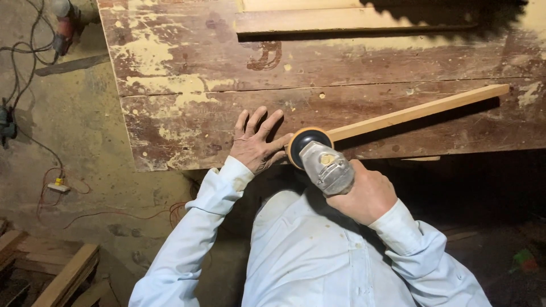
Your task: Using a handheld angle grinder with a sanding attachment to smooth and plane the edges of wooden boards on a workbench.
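Workbench top (187, 85): old brown planks, cream paint worn off in patches, a seam running between boards. A second pale wood strip (352, 20) lies along the far edge, partly in hard shadow. Floor (85, 131): bare, dusty, yellowish concrete. Tangled black and red cables (34, 62) cross it at left, near a small white plug block (58, 186). Stacked timber offcuts (62, 276) sit lower left. Area under the bench at right is dark.

The sander's disc (307, 145) hides the near end of the wooden strip (418, 111). The right hand (367, 196) covers the sander's body. The worktop (187, 68) runs off the top and right edges.
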